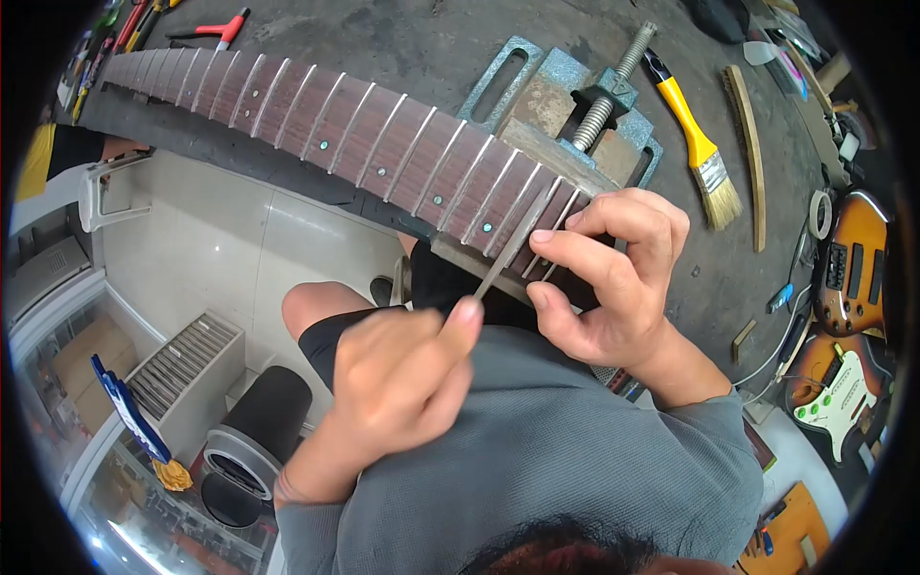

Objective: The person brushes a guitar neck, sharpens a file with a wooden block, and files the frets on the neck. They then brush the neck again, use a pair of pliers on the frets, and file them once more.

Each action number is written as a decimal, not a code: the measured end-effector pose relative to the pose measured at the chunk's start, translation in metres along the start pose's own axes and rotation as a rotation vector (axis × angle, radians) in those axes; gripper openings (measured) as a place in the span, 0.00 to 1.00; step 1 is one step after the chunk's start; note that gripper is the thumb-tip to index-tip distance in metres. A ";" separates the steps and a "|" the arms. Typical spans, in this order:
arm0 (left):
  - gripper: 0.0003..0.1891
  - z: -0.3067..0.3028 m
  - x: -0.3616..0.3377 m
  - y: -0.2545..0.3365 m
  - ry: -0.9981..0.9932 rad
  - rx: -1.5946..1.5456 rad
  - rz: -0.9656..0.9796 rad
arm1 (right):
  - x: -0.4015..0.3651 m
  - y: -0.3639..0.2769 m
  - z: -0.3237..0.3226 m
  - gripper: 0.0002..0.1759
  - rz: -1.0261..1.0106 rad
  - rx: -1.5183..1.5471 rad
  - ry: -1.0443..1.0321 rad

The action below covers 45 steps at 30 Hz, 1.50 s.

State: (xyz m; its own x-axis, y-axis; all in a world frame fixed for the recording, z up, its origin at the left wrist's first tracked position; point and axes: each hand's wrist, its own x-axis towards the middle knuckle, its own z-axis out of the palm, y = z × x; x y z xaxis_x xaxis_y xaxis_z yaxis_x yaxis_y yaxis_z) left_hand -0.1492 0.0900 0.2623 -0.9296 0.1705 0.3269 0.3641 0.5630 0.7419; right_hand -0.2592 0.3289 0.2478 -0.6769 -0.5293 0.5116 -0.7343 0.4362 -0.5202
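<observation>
A long guitar neck (316, 120) with a dark fretboard, metal frets and small dot inlays runs from the upper left down to my hands. Its near end lies beside the vise (546, 86). My left hand (402, 374), slightly blurred, is closed round a slim metal file (506, 261), thumb along the top. The file slants over the last frets, roughly in line with them. My right hand (613, 273) hovers at the end of the neck, thumb and fingers apart, curved. Its index fingertip is right at the file's edge; another fingertip is near the frets.
On the dark workbench (402, 48) lie a yellow-handled brush (692, 134), a curved wooden strip (747, 158) and a red-handled tool (222, 31). Guitar bodies (853, 259) sit at the right. Below left stands a black bin (264, 412) on the tiled floor.
</observation>
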 end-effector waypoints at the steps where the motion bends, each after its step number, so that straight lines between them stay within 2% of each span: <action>1: 0.28 -0.004 -0.009 0.001 0.001 -0.014 -0.013 | -0.001 0.000 0.000 0.29 0.009 0.006 0.001; 5: 0.28 -0.002 0.022 -0.001 -0.041 0.023 0.030 | 0.002 0.001 -0.001 0.29 0.005 0.000 -0.018; 6: 0.20 0.011 0.041 -0.003 0.027 0.002 0.021 | 0.001 0.000 -0.002 0.29 0.003 -0.009 -0.023; 8: 0.20 0.019 0.051 -0.005 0.076 -0.047 0.023 | 0.001 0.000 0.001 0.29 -0.003 -0.002 -0.007; 12: 0.21 -0.010 0.000 0.011 -0.037 0.007 -0.062 | 0.000 0.001 0.000 0.29 0.013 0.022 -0.016; 14: 0.22 -0.005 -0.002 -0.002 -0.029 0.025 0.008 | 0.001 0.002 0.000 0.29 0.012 0.024 -0.012; 16: 0.22 0.002 0.039 -0.001 -0.040 0.067 0.032 | 0.000 0.001 0.001 0.29 0.014 0.012 -0.003; 18: 0.22 0.011 0.049 -0.003 -0.028 0.048 0.011 | 0.001 0.001 0.000 0.29 0.004 0.004 -0.016; 20: 0.20 0.001 0.033 0.002 -0.047 0.081 0.017 | 0.000 0.001 0.000 0.29 0.007 0.008 -0.018; 23: 0.18 -0.008 -0.003 0.004 -0.015 -0.015 -0.073 | 0.002 0.003 0.000 0.29 0.005 0.006 -0.004; 27: 0.19 0.009 0.053 0.002 -0.004 -0.022 -0.039 | -0.001 0.000 -0.001 0.29 0.016 0.010 -0.027; 30: 0.27 0.004 0.035 -0.001 -0.018 0.069 0.032 | 0.001 0.001 -0.003 0.30 0.019 0.014 -0.034; 34: 0.26 -0.008 0.017 0.008 -0.053 0.037 -0.036 | 0.001 0.001 -0.002 0.30 0.029 0.028 -0.016; 35: 0.24 -0.002 0.027 0.002 -0.023 0.046 0.018 | 0.000 0.000 -0.002 0.30 0.028 0.026 -0.020; 38: 0.21 0.009 0.054 -0.002 -0.027 0.012 -0.001 | 0.000 0.000 -0.003 0.30 0.024 0.017 -0.032; 42: 0.15 -0.011 0.018 0.015 -0.051 0.030 -0.095 | 0.001 0.001 -0.004 0.30 0.037 0.033 -0.030; 45: 0.15 -0.001 0.039 0.010 -0.027 0.036 -0.049 | 0.002 0.000 -0.004 0.30 0.028 0.034 -0.028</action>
State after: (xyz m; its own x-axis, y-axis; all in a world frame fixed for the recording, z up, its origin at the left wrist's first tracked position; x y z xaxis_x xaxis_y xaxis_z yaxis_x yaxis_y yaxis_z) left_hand -0.1815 0.1018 0.2827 -0.9477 0.1637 0.2739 0.3161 0.6002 0.7347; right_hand -0.2611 0.3307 0.2519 -0.6951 -0.5373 0.4777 -0.7125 0.4266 -0.5571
